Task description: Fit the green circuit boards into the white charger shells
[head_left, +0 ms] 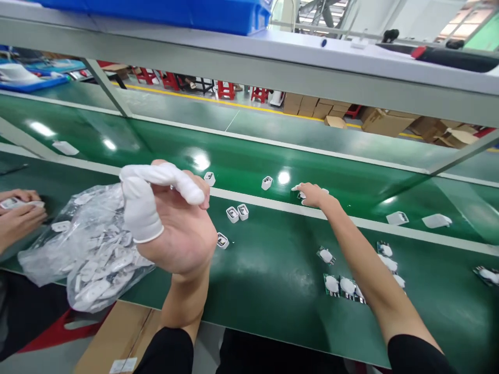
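My left hand (171, 213) is raised close to the camera, palm showing, with white finger cots on the thumb and a finger. Its fingers curl loosely and nothing shows in them. Reaching to the green belt, my right hand (312, 195), also in white finger cots, has its thumb and finger around a small white plastic housing (300, 195), mostly hidden. Nearby on the belt are more open white housings (266, 182). A pair of housings (237, 213) sits on the bench, another (222, 240) beside my left wrist. Circuit boards with white pads (332, 284) lie around my right forearm.
A clear plastic bag of white parts (105, 249) lies at left, beside a co-worker's hands (21, 213) holding a white piece. White casings (436, 221) lie on the belt at right. Overhead runs a shelf (234, 57) with a blue bin (156, 13). A carton (117, 337) stands below.
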Tool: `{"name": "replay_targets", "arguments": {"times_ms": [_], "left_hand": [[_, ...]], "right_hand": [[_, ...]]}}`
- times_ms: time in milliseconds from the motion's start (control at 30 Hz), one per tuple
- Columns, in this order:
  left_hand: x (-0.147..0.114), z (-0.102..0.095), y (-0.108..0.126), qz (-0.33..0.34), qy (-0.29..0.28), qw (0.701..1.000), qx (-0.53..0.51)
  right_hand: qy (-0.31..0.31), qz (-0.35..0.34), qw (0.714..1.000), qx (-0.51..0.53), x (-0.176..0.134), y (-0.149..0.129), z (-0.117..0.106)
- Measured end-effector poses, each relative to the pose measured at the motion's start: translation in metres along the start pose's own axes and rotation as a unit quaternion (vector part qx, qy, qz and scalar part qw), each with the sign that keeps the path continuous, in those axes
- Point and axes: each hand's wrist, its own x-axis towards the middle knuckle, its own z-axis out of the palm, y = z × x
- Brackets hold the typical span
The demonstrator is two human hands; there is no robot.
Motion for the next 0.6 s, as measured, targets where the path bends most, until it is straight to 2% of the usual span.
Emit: {"name": "replay_targets", "arguments": {"times_ms": [100,200,300,400,500,600], "left_hand": [[-0.011,0.008,-0.009,0.026,-0.009,1.0,0.007],[-0.024,0.017,-0.027,0.025,-0.012,1.0,0.006],[-0.041,0.026,-0.054,-0.035,-0.043,0.998,0.037],[-0.059,0.033,-0.087,-0.119,-0.104,0.985,0.069],[-0.07,0.038,-0.125,-0.171,-0.124,0.97,0.117],[-0.077,0.045,-0.168,-0.178,-0.104,0.961,0.182]], "right_hand": [[-0.031,-0.02,0.999,-0.012,0.005,-0.004,-0.001],[-0.031,-0.021,0.999,-0.006,0.009,-0.009,0.0],[0.004,-0.009,0.999,0.037,0.007,-0.014,0.007],[0.07,0.008,0.989,0.127,-0.001,-0.023,0.015],[0.157,0.026,0.953,0.257,-0.01,-0.029,0.016],[0.254,0.034,0.881,0.397,-0.025,-0.022,0.005]]}}
